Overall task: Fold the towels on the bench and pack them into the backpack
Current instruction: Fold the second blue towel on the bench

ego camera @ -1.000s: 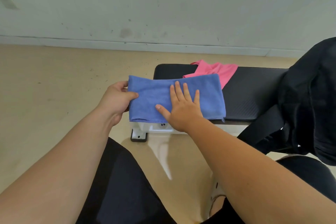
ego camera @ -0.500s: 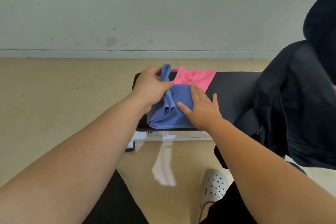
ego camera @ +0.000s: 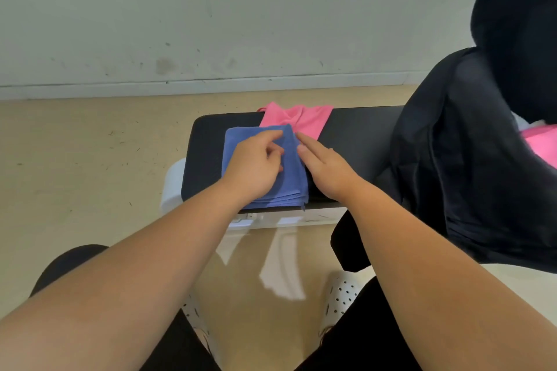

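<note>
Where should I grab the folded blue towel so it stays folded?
Take the blue towel by its left edge, coming from the left: that side looks like one closed fold, while the near edge shows loose stacked layers. Thumb on top, fingers underneath.

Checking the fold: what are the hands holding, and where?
Left hand pinches the blue towel near its far right corner; right hand lies flat along its right edge, holding nothing.

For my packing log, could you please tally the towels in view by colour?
Blue towel: 1, folded on the bench.
Pink towel: 1, on the bench behind it.
Pink cloth: 1, showing inside the backpack, probably a towel.
Total: 3.
</note>
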Available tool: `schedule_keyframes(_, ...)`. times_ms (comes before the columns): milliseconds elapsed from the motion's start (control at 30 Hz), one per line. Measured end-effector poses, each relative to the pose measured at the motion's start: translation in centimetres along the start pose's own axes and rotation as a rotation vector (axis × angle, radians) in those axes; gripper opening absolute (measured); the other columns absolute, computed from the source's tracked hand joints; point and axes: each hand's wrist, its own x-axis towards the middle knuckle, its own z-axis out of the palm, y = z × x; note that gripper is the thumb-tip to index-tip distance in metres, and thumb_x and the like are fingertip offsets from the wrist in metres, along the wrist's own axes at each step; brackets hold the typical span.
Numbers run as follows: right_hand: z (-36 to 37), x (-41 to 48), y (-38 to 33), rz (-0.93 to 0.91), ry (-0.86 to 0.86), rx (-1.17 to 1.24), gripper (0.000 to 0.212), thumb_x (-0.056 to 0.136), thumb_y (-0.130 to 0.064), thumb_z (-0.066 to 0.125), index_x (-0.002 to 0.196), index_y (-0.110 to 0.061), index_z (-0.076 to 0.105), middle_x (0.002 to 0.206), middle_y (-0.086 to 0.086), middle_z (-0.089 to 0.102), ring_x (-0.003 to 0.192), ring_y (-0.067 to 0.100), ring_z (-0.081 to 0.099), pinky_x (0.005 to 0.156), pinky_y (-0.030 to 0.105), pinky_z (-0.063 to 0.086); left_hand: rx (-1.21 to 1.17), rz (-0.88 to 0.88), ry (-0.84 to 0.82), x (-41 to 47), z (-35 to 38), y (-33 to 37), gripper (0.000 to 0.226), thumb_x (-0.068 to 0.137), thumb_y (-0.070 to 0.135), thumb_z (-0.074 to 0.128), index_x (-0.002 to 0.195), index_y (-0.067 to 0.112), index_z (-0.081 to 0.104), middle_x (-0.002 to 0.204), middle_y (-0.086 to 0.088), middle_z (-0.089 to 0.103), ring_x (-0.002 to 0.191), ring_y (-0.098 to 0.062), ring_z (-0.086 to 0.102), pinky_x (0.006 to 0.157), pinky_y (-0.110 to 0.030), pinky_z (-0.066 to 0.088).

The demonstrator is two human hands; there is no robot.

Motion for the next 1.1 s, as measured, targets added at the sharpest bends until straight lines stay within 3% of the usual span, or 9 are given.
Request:
schedule_keyframes(100, 1.5, 0.3, -0.1, -0.013, 0.117, -0.123, 0.044, 0.098, -0.043, 0.057, 0.139, -0.026, 0.052, 0.134, -0.006, 0.06, 0.123, 0.019, 0.055, 0.121, 0.052, 0.017, 0.145, 0.124, 0.199, -1.6, -1.1, -1.2, 0.035, 0.095, 0.011, 0.057, 0.13, 0.015, 0.062, 0.113, -0.001, 0.066, 0.096, -0.016, 0.064, 0.093, -0.038, 0.052)
schedule_keyframes(200, 2.5, 0.9, -0.9, 0.049, 0.286, -0.16, 0.034, 0.09, -0.046, 0.065, 0.104, -0.015, 0.064, 0.11, 0.003, 0.06, 0.095, 0.023, 0.06, 0.093, 0.044, 0.048, 0.37, 0.163, 0.305, -2.4, -1.8, -2.8, 0.041, 0.089, 0.021, 0.066, 0.13, 0.016, 0.061, 0.13, -0.006, 0.057, 0.115, -0.028, 0.053, 0.098, -0.046, 0.047)
schedule_keyframes(300, 2.6, 1.5, -2.2, 0.112, 0.327, -0.297, 0.033, 0.092, -0.044, 0.064, 0.075, -0.017, 0.058, 0.106, 0.003, 0.053, 0.089, 0.022, 0.056, 0.078, 0.038, 0.05, 0.536, 0.106, 0.257, -2.8, -2.2, -3.7, 0.061, 0.09, 0.039, 0.064, 0.145, 0.017, 0.048, 0.153, -0.007, 0.04, 0.137, -0.031, 0.038, 0.111, -0.047, 0.035)
schedule_keyframes(500, 2.2, 1.7, -2.7, 0.096, 0.337, -0.3, 0.033, 0.092, -0.04, 0.06, 0.069, -0.02, 0.049, 0.104, 0.005, 0.052, 0.094, 0.025, 0.053, 0.075, 0.035, 0.045, 0.79, 0.095, 0.024, -2.2, -2.0, -3.8, 0.083, 0.095, 0.065, 0.035, 0.159, 0.024, 0.002, 0.167, 0.003, -0.01, 0.153, -0.022, -0.011, 0.12, -0.058, 0.0)
schedule_keyframes(733, 1.5, 1.5, -1.9, 0.206, 0.298, -0.429, 0.026, 0.092, -0.043, 0.063, 0.1, -0.018, 0.056, 0.107, 0.004, 0.056, 0.098, 0.026, 0.056, 0.076, 0.039, 0.049, 0.905, 0.047, -0.131, -1.3, -0.5, -4.0, 0.088, 0.094, 0.072, 0.019, 0.158, 0.02, -0.011, 0.165, -0.001, -0.021, 0.15, -0.027, -0.023, 0.119, -0.062, -0.003)
schedule_keyframes(833, 1.8, 1.7, -2.9, 0.03, 0.381, -0.685, 0.042, 0.09, -0.03, 0.06, 0.13, -0.021, 0.049, 0.128, 0.007, 0.05, 0.115, 0.028, 0.05, 0.09, 0.042, 0.046, 0.904, 0.055, -0.149, -1.2, -0.1, -4.7, 0.089, 0.092, 0.075, 0.014, 0.157, 0.02, -0.014, 0.164, 0.0, -0.025, 0.149, -0.025, -0.026, 0.119, -0.062, -0.003)
schedule_keyframes(933, 2.5, 2.3, -3.5, -0.204, 0.116, -0.859, 0.062, 0.094, -0.027, 0.044, 0.154, -0.032, 0.028, 0.164, 0.003, 0.019, 0.151, 0.028, 0.014, 0.119, 0.05, 0.017, 0.885, 0.076, -0.158, -1.1, -0.3, -5.0, 0.09, 0.091, 0.076, 0.013, 0.157, 0.021, -0.014, 0.164, 0.002, -0.025, 0.149, -0.023, -0.027, 0.12, -0.06, -0.004)
schedule_keyframes(1000, 2.9, 2.6, -2.9, -0.159, -0.047, -0.926, 0.063, 0.1, -0.038, 0.031, 0.158, -0.037, 0.008, 0.168, -0.003, 0.002, 0.154, 0.025, -0.008, 0.121, 0.056, -0.005, 0.86, 0.099, -0.162, -1.3, -0.6, -5.2, 0.09, 0.091, 0.075, 0.017, 0.157, 0.021, -0.012, 0.165, 0.002, -0.022, 0.15, -0.021, -0.025, 0.121, -0.058, -0.004)
schedule_keyframes(1100, 3.1, 2.3, -1.7, -0.141, -0.029, -0.959, 0.062, 0.102, -0.052, 0.022, 0.158, -0.039, -0.001, 0.167, 0.001, 0.006, 0.154, 0.027, -0.006, 0.12, 0.059, -0.007, 0.749, 0.128, -0.065, -2.3, -1.2, -5.7, 0.087, 0.093, 0.069, 0.032, 0.16, 0.019, 0.006, 0.167, 0.0, -0.006, 0.153, -0.02, -0.009, 0.123, -0.053, 0.002)
